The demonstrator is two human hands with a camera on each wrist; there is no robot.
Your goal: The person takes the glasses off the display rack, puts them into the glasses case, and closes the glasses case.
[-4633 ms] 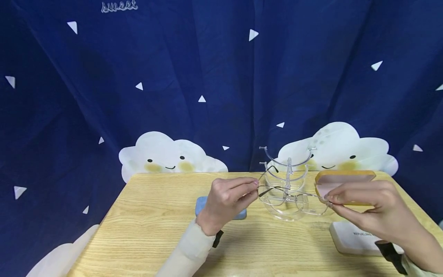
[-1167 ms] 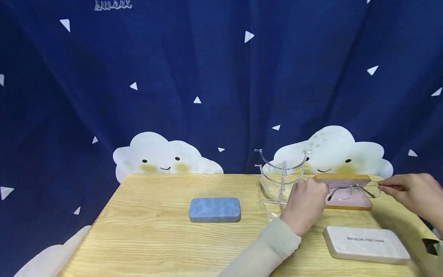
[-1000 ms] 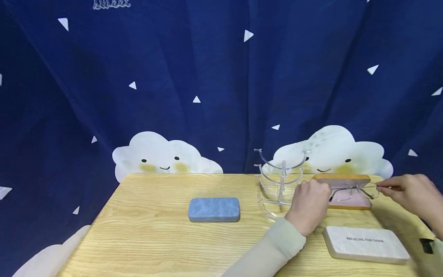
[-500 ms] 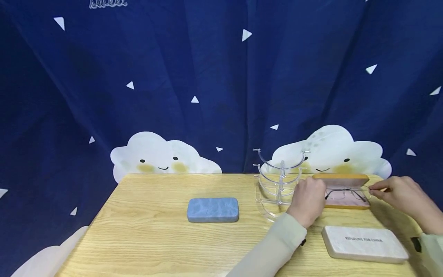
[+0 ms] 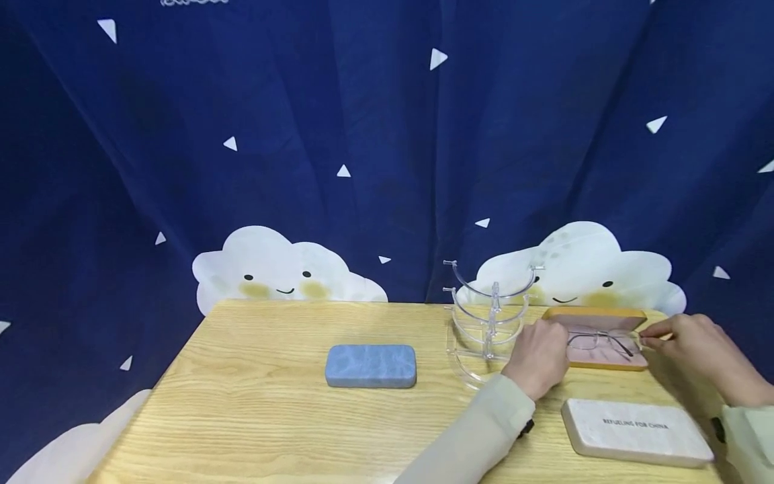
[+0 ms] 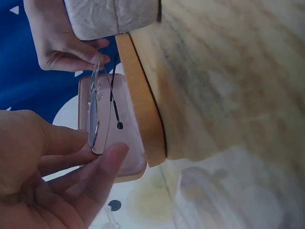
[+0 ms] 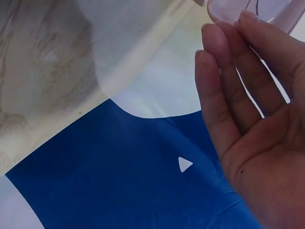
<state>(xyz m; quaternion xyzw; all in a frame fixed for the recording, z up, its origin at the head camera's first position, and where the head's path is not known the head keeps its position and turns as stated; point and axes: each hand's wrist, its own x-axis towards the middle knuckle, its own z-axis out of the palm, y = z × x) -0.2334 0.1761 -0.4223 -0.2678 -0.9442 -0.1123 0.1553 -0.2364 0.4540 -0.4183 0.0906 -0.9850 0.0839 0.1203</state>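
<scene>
A pair of thin metal-framed glasses point(image 5: 598, 333), with dark temple tips, is held between both hands low over the pink lining of an open orange glasses case point(image 5: 611, 366). My left hand point(image 5: 537, 356) pinches one end of the frame between thumb and fingers, as the left wrist view shows with the glasses point(image 6: 93, 114). At the other end, my right hand point(image 5: 692, 346) pinches the frame between thumb and forefinger. In the right wrist view, the right hand point(image 7: 257, 95) hides most of the glasses. The case's lid leans back, raised.
Left of the case stands a clear tiered glasses stand point(image 5: 493, 316), partly behind the left hand. A white lettered glasses case point(image 5: 637, 430) lies nearer the front, below the hands. Farther left on the wooden table point(image 5: 260, 403) is a blue case point(image 5: 371, 366). A blue curtain point(image 5: 302, 134) hangs behind.
Both hands have carried the glasses rightward from in front of the clear stand to the orange case. Over the last second the glasses have moved slightly left and down toward its lining.
</scene>
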